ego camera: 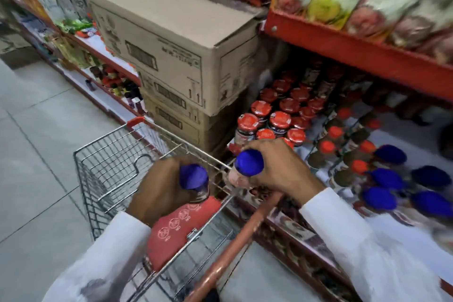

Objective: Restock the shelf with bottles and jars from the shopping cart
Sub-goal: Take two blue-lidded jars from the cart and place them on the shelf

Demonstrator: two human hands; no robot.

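Wire cart (115, 162) on pale tiled floor (36, 154), left hand (159, 191) wrapped around blue-capped bottle (195, 182) above it, right hand (282, 169) gripping another bottle (247, 164) near shelf (397, 144) of red-lidded jars (279, 120), cardboard boxes (171, 39) stacked behind.

Shiny wire-metal cart (110, 162), matt cardboard boxes (171, 39), glossy blue plastic caps (248, 162), smooth floor tiles (36, 130).

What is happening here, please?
A person in white sleeves is restocking a shop shelf from a wire shopping cart. The left hand grips one blue-capped bottle above the cart. The right hand holds a second blue-capped bottle near the shelf edge. On the shelf stand red-lidded jars and more blue-capped bottles. Cardboard boxes are stacked beside it.
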